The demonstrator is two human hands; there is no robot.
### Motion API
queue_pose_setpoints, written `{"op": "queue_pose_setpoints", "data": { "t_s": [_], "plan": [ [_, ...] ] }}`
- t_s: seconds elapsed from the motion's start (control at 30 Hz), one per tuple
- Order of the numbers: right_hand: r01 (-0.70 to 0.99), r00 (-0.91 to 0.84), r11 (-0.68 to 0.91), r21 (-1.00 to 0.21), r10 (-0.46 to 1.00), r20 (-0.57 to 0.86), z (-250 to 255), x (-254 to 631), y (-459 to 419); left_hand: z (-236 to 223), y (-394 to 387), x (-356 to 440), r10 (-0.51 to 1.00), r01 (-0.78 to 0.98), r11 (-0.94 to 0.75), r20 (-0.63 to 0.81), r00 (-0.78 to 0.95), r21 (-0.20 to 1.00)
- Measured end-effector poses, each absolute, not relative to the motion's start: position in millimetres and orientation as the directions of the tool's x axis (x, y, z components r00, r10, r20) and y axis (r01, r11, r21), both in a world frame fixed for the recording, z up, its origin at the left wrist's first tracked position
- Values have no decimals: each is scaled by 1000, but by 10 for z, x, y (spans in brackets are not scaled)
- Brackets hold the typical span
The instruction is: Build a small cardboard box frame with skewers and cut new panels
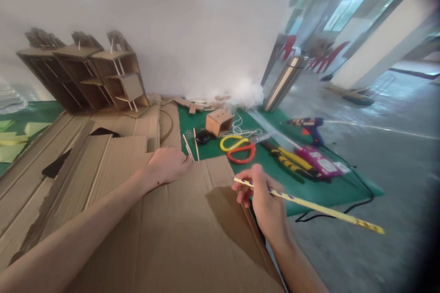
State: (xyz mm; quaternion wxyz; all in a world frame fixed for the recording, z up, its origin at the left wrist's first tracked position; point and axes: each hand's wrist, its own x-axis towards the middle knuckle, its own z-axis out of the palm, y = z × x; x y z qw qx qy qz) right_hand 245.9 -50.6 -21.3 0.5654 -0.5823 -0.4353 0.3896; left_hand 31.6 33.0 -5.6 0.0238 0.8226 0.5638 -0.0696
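The left hand [168,165] lies on a broad cardboard sheet [178,229], its fingers bent and held close together, the tips at the sheet's far edge; whether they grip that edge cannot be told. The right hand [263,192] pinches a patterned yellow pencil [316,202] between thumb and fingers, beside the sheet's right edge. One end of the pencil juts just past the fingertips over the sheet; the longer part slants out to the right of the hand.

Thin white sticks [196,145] lie just beyond the left fingertips, with a small black object [203,136] and a small cardboard box [219,122] farther off. Scissors [241,161] with yellow and orange handles lie beyond the right fingers on the green covering [223,181]; pliers [296,161] and a glue gun [313,130] lie beyond and to the right.
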Motion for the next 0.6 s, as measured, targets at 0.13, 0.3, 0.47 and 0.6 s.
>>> {"op": "queue_pose_setpoints", "data": {
  "t_s": [0.13, 0.3, 0.47, 0.6],
  "plan": [
    [280, 246, 116, -953, 951, 188, -146, 2522, -627, -71, 340, 314, 925, 931, -361, -149, 350, -53],
    [189, 217, 6, -982, 975, 48, -131, 2489, -631, -57, 329, 322, 925, 930, -362, -148, 349, -68],
    [250, 42, 2, -968, 999, 13, -166, 2359, -492, -40, 320, 328, 924, 926, -369, -143, 355, -81],
    [322, -19, 70, -944, 998, 68, -253, 2250, -384, -48, 325, 323, 923, 924, -372, -142, 359, -87]
  ]
}}
